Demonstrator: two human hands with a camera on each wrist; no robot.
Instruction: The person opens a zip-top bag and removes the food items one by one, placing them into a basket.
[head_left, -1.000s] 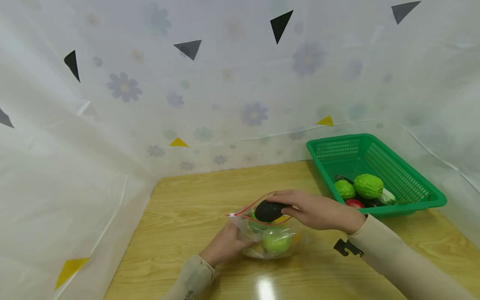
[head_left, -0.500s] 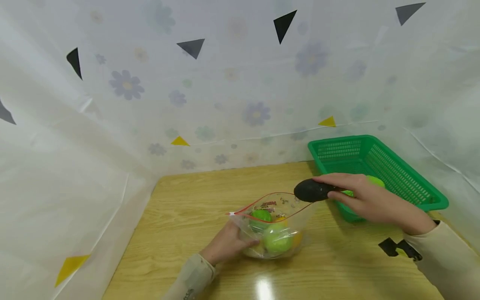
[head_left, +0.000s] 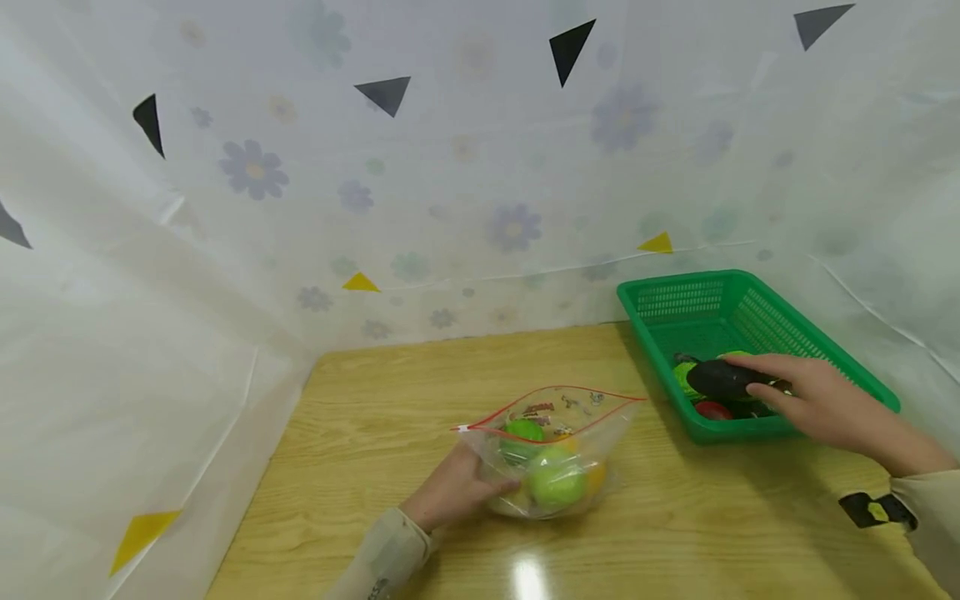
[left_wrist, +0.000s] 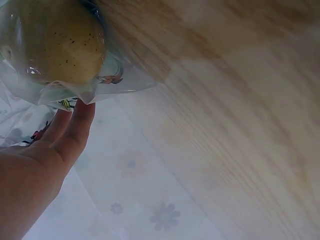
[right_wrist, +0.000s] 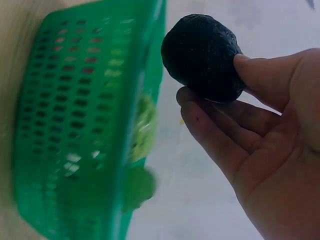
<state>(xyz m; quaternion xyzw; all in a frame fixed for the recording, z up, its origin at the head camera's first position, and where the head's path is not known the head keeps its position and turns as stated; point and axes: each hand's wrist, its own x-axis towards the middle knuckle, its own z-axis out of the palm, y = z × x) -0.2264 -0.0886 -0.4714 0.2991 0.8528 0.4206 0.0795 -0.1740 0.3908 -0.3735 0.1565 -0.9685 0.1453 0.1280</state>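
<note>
My right hand point(head_left: 836, 412) pinches a dark, bumpy avocado point(head_left: 720, 380) between thumb and fingers, above the front of the green basket point(head_left: 832, 357). In the right wrist view the avocado point(right_wrist: 202, 57) is held clear of the basket's rim. On the table, my left hand point(head_left: 453, 490) grips the left side of a clear zip bag point(head_left: 611, 433) with a red seal, its mouth spread wide. Inside the bag lie a light green round fruit point(head_left: 557, 479), a darker green one point(head_left: 523, 430) and an orange one point(head_left: 596, 475). A yellowish, speckled piece point(left_wrist: 75, 47) shows through the plastic in the left wrist view.
The basket, at the right of the wooden table point(head_left: 397, 392), holds a red item point(head_left: 712, 410) and green wrinkled produce point(head_left: 684, 377), partly covered by the hand and avocado. A white flowered sheet point(head_left: 450, 208) hangs behind and on both sides.
My right hand has carried the avocado out of the bag's mouth and rightward to above the basket. The left hand and the bag have stayed in place.
</note>
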